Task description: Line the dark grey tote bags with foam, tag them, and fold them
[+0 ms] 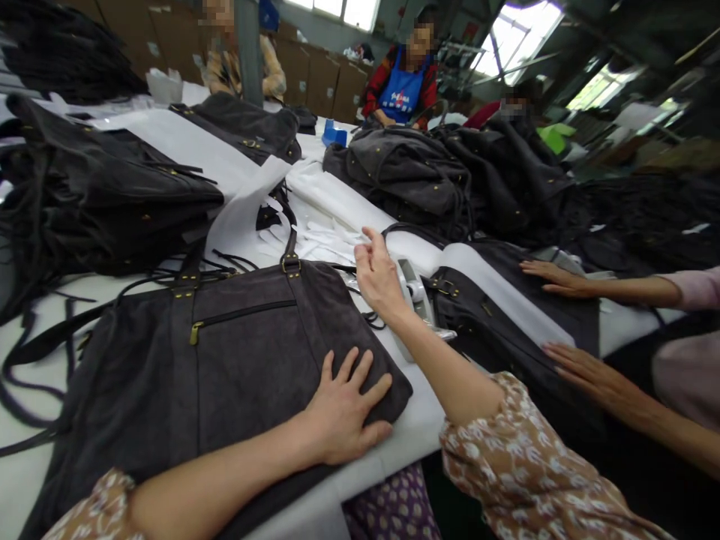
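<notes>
A dark grey bag [247,367] lies flat before me, with a zip pocket, leather tabs and handles. My left hand [352,409] rests spread on its lower right part, fingers apart. Beyond the bag's right edge, my right hand [376,270] is raised near a white tape dispenser [416,291]. Its fingers are bent and partly curled, and whether they pinch anything is too small to tell. White paper scraps [320,241] lie just past that hand.
Dark bags are piled at the left [112,187] and beyond the table's middle [405,169]. At the right, a co-worker's two hands rest on another bag [506,337] with white paper [500,289] across it. Other people sit at the far side, near a blue dispenser [334,135].
</notes>
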The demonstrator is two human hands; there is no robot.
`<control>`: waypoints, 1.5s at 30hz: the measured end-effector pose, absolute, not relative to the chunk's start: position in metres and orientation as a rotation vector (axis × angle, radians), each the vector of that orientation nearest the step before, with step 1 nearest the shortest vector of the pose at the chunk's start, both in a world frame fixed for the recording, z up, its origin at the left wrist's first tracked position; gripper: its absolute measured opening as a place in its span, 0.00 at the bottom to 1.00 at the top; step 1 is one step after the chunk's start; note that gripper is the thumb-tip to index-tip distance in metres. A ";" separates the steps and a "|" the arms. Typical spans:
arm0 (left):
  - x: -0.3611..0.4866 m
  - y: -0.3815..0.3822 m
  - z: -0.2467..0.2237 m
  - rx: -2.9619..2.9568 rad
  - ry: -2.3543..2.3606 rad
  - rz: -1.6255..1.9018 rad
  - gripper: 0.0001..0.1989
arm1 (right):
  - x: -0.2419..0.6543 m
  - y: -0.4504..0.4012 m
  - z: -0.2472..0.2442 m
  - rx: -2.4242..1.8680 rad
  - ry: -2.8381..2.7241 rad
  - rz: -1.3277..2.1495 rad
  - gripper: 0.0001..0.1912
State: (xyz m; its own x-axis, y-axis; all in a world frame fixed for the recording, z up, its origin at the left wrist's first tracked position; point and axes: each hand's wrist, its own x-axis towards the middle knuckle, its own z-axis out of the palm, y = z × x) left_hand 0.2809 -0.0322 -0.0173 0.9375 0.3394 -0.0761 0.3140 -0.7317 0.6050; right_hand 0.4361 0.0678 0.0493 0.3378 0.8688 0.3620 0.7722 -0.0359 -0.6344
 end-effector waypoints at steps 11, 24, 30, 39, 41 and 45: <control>0.281 -0.031 -0.019 2.450 0.416 0.183 0.29 | 0.428 -0.063 -0.029 -1.827 -1.650 0.510 0.23; 0.170 -0.065 0.007 2.618 0.680 -0.034 0.30 | 0.424 -0.047 -0.040 -1.715 -1.789 0.218 0.22; 0.137 -0.090 -0.024 2.792 0.781 0.052 0.32 | 0.423 -0.051 -0.031 -1.778 -1.872 0.227 0.21; 0.142 -0.087 -0.023 2.767 0.776 0.086 0.32 | 0.307 0.018 0.120 -1.897 -2.495 0.269 0.22; 0.138 -0.085 -0.017 2.719 0.747 0.095 0.29 | 0.263 0.033 0.155 -1.583 -2.483 0.282 0.23; 0.129 -0.075 -0.009 2.700 0.727 0.208 0.25 | 0.209 0.043 0.171 -1.224 -2.318 0.486 0.22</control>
